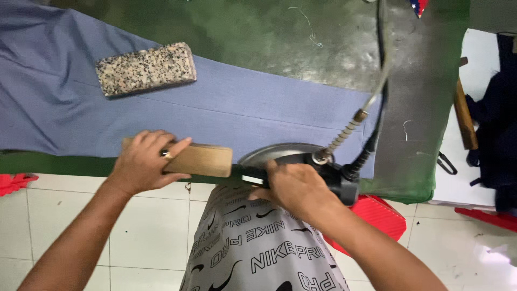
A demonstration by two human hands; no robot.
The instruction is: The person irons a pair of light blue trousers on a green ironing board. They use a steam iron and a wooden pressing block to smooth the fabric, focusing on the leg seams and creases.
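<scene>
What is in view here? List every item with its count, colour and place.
fabric: one, blue-grey, spread across the green table.
stone block: one, speckled grey and pink, on the fabric, upper left.
wooden block: one, tan, at the table's near edge, under the left hand.
iron: one, silver with black handle, on the fabric under the right hand.
hose and cable: two, metal and black, rising from the iron.
table: one, green, worn cover.
red crate: one, on the tiled floor, right.
wooden handle: one, brown, far right.
left hand: grips the wooden block.
right hand: grips the iron.
</scene>
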